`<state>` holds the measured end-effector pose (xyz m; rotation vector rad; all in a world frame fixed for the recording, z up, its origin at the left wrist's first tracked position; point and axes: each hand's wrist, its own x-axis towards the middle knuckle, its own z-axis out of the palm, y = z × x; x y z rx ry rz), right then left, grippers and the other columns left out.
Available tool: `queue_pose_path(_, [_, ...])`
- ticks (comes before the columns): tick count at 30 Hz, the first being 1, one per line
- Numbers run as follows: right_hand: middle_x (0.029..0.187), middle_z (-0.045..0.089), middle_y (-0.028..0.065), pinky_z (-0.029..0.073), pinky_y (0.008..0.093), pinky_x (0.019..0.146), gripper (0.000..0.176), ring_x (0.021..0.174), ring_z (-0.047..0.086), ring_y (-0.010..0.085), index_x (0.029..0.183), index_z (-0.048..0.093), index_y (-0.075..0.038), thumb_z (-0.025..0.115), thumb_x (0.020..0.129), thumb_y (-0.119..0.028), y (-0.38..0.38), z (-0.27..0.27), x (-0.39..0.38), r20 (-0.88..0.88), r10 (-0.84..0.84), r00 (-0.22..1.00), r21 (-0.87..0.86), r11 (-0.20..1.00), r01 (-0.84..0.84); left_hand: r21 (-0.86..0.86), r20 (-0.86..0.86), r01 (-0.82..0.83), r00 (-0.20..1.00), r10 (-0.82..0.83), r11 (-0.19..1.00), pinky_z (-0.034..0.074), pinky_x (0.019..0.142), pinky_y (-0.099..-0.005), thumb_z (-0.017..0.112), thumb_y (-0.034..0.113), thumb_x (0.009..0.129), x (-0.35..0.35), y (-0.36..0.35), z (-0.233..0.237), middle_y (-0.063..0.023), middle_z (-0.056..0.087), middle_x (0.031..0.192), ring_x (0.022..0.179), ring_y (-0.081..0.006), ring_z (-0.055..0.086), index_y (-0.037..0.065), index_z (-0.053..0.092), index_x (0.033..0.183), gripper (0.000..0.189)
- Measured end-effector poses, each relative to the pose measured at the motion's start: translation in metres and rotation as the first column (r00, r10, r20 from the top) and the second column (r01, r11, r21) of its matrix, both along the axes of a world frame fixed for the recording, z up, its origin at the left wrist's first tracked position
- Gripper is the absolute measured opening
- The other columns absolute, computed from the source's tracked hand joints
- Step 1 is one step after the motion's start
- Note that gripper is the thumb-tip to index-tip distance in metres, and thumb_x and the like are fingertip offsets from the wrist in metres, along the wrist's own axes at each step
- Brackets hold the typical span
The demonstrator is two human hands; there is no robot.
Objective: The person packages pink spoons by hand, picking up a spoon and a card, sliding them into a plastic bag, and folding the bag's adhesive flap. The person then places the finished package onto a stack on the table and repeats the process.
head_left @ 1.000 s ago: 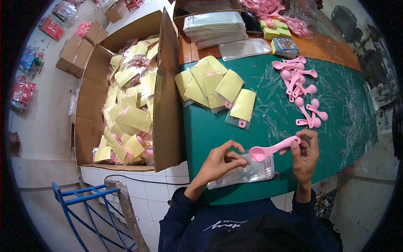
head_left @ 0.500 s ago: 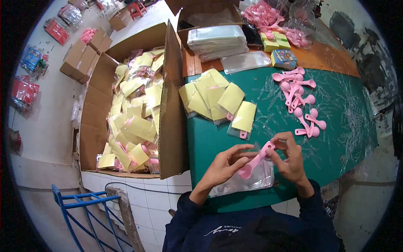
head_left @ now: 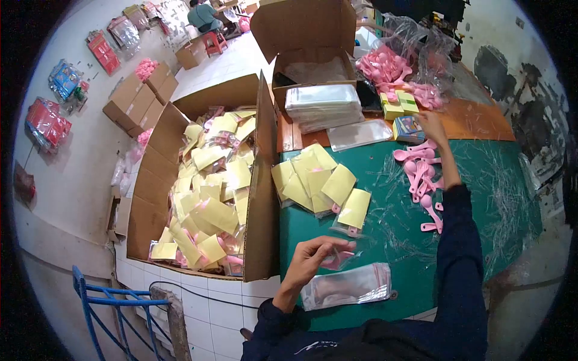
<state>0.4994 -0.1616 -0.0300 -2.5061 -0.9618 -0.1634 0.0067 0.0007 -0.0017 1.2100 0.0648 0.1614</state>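
Observation:
My left hand [head_left: 314, 259] is closed on a pink scoop spoon [head_left: 337, 260] in a clear plastic bag, over the green tabletop [head_left: 385, 246]. Below it lies a pile of clear plastic bags [head_left: 349, 287]. Out at the far right, my right hand [head_left: 432, 127] has its fingers bent together at the edge of a stack of printed cards [head_left: 408, 129]; what they pinch is hidden. Several loose pink scoop spoons [head_left: 421, 174] lie under and beside my right forearm. Left of them, several bagged spoons with yellow cards [head_left: 313, 180] overlap.
A large cardboard box [head_left: 147, 198] full of packed spoons stands left of the table. Stacked clear bags [head_left: 322, 105], yellow card bundles [head_left: 394, 108] and a heap of pink spoons [head_left: 385, 65] sit at the back. A blue metal frame [head_left: 114, 295] and a seated person [head_left: 205, 17] are farther off.
My right hand has let go of the pink spoon and reached forward to the card stack. My left hand now holds the spoon, bagged. The view has tilted up, showing a person at the back.

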Motion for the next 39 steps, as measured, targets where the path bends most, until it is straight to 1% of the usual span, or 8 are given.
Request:
queue_pose_path(2, [0.081,0.063,0.0221,0.047,0.0417,0.064,0.037,0.074,0.062,0.0339,0.085,0.062,0.007,0.06,0.081,-0.03,-0.029,-0.071,0.089,0.143,-0.125,0.982,-0.068,0.988,0.136,-0.025,0.0,-0.014,1.0,0.014,1.0,0.049,0.085,-0.0317,0.043,0.021,0.097,-0.005,0.0,0.001,-0.0162,0.063,0.105,0.096,-0.0224,0.061,-0.006,0.058,0.108,0.033])
queue_pose_path(5, [0.083,0.063,0.0225,0.045,0.0443,0.064,0.031,0.075,0.06,0.0381,0.085,0.062,0.007,0.062,0.079,-0.024,-0.005,-0.018,0.003,-0.072,-0.34,0.938,-0.025,0.94,0.339,-0.04,-0.01,-0.029,1.0,0.029,0.999,0.048,0.087,-0.0324,0.043,0.021,0.097,-0.006,0.006,0.002,-0.0168,0.062,0.108,0.097,-0.0223,0.061,-0.007,0.057,0.108,0.033])
queue_pose_path(8, [0.094,0.057,0.0273,0.048,0.0422,0.068,0.026,0.078,0.059,0.0398,0.082,0.06,0.005,0.06,0.08,-0.021,-0.012,-0.055,0.024,0.443,-0.335,0.831,0.061,0.937,0.345,-0.046,-0.099,-0.03,0.995,0.026,0.998,0.048,0.086,-0.0319,0.041,0.021,0.097,-0.001,0.008,0.003,-0.0147,0.062,0.108,0.097,-0.0209,0.061,-0.006,0.057,0.11,0.033])
queue_pose_path(13, [0.086,0.058,0.0129,0.049,0.0329,0.058,0.019,0.067,0.059,0.0232,0.096,0.056,0.001,0.059,0.082,-0.012,0.009,0.023,-0.09,-0.09,0.091,0.992,0.509,0.86,-0.033,-0.006,-0.248,-0.021,0.968,0.019,1.0,0.049,0.083,-0.0305,0.041,0.027,0.097,0.012,0.011,0.01,-0.014,0.062,0.107,0.095,-0.0195,0.062,-0.004,0.056,0.113,0.038])
queue_pose_path(18, [0.085,0.056,0.004,0.047,0.0223,0.05,0.026,0.061,0.056,0.0094,0.104,0.046,-0.003,0.057,0.081,-0.001,-0.003,0.086,-0.283,-0.527,0.557,0.642,0.707,0.707,-0.033,-0.035,-0.228,0.035,0.973,-0.042,0.999,0.05,0.081,-0.0268,0.044,0.022,0.097,0.024,0.009,0.005,-0.0126,0.063,0.106,0.094,-0.0161,0.062,-0.005,0.058,0.113,0.034])
queue_pose_path(29, [0.081,0.057,0.0143,0.047,0.0347,0.064,0.016,0.075,0.06,0.029,0.093,0.053,0.0,0.058,0.079,-0.007,-0.021,0.103,-0.326,-0.416,0.59,0.693,0.202,0.802,-0.562,0.278,-0.312,0.132,0.949,-0.04,0.951,0.047,0.068,-0.0232,0.054,0.022,0.092,0.009,0.002,0.001,-0.0042,0.066,0.082,0.075,-0.0066,0.056,-0.003,0.065,0.1,0.029])
queue_pose_path(35, [0.096,0.055,0.0145,0.047,0.0422,0.071,0.021,0.082,0.057,0.0354,0.101,0.054,-0.003,0.053,0.087,-0.019,-0.018,0.083,-0.346,-0.374,0.625,0.685,-0.088,0.712,-0.697,0.415,-0.212,0.154,0.975,-0.069,0.897,0.049,0.071,-0.0259,0.053,0.016,0.092,0.005,-0.014,0.002,-0.0075,0.067,0.088,0.081,-0.0081,0.059,0.002,0.05,0.126,0.036])
queue_pose_path(39, [0.097,0.058,0.0134,0.048,0.0378,0.071,0.024,0.085,0.059,0.0317,0.106,0.057,-0.004,0.055,0.086,-0.017,-0.021,0.08,-0.337,-0.48,0.675,0.56,0.122,0.683,-0.72,0.494,-0.257,0.159,0.966,-0.031,0.855,0.05,0.072,-0.0268,0.054,0.015,0.091,0.0,-0.014,0.007,-0.0099,0.069,0.086,0.082,-0.0086,0.061,0.006,0.045,0.131,0.042])
